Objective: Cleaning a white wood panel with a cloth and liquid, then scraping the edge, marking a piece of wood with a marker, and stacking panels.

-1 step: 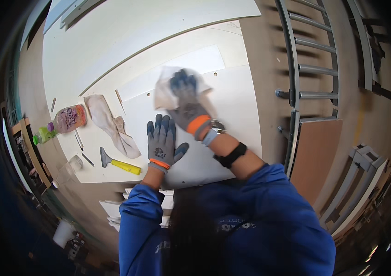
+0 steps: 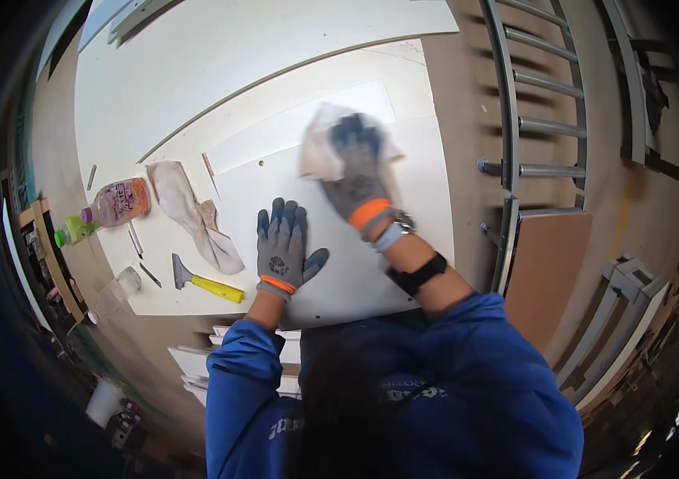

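Right hand (image 2: 358,164): gloved, blurred, fingers over the cloth (image 2: 321,142); cannot tell whether spread, together or pinching. Cloth's middle hidden beneath fingers and palm, its folds smeared. Shows left of those fingers, past their tips, and as a flap on their right. Long axis: cannot tell; one corner points right. Off-white, faintly pinkish, rumpled. Lies across the far part of the panel (image 2: 371,275), which is white, smooth, partly covered by both hands.

Left hand (image 2: 281,247): gloved, flat on panel, nearer the body than the right fingers. Four fingers slightly fanned, pointing away from body; thumb out rightward. Left of these fingers: a crumpled rag (image 2: 188,211), long axis slanting far-left to near-right. Nearer the body, left of them: scraper (image 2: 215,288), yellow handle toward the wrist.
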The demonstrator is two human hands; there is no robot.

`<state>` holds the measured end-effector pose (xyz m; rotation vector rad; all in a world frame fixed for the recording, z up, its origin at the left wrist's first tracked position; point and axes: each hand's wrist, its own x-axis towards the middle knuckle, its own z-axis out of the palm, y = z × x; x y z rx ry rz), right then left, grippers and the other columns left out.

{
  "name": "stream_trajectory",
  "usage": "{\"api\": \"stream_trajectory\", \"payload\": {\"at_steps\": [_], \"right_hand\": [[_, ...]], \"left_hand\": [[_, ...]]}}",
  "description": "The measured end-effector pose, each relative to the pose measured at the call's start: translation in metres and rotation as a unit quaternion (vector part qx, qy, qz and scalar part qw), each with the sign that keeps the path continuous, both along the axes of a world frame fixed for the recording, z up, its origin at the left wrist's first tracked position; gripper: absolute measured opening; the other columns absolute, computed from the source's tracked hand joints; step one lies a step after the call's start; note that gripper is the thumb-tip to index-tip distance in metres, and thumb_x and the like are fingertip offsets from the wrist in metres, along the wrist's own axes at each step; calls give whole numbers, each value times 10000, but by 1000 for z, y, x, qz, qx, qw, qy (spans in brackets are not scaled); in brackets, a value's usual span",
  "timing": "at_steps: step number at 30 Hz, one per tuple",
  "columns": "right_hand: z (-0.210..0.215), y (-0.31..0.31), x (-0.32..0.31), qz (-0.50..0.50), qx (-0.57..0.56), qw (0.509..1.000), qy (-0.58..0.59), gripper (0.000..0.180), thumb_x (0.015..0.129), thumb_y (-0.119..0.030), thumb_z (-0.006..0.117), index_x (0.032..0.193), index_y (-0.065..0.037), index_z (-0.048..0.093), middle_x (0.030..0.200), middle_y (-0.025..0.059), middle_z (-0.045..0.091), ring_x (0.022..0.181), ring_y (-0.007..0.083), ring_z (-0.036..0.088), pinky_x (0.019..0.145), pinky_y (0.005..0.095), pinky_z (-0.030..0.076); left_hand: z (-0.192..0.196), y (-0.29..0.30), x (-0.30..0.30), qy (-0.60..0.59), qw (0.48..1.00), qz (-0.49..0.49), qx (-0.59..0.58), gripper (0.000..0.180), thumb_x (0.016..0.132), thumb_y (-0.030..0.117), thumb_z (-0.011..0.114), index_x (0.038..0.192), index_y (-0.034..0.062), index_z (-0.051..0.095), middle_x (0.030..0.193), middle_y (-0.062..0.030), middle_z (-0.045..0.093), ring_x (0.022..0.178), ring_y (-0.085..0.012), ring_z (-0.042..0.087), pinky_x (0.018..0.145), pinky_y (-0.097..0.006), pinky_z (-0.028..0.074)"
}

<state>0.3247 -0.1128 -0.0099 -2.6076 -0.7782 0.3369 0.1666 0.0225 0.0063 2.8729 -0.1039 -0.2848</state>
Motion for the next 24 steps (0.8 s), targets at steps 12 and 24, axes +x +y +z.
{"api": "stream_trajectory", "payload": {"at_steps": [12,24], "right_hand": [[0,82,-20,225,92,970,5,684,844,-432,535,1376,-22,406,1468,195,334,1413,321,212,1177,419,92],[-14,89,-27,178,6,981,-81,721,881,-489,465,1425,-32,340,1515,190,245,1434,307,154,1182,406,72]], "left_hand": [[-8,0,-3,-43,993,36,-106,688,768,507,611,1204,-17,518,1261,-216,483,1236,-398,411,1095,-545,232],[2,3,-14,19,994,94,-57,736,847,569,484,1338,23,427,1377,-184,409,1347,-341,286,1164,-472,126]]}}
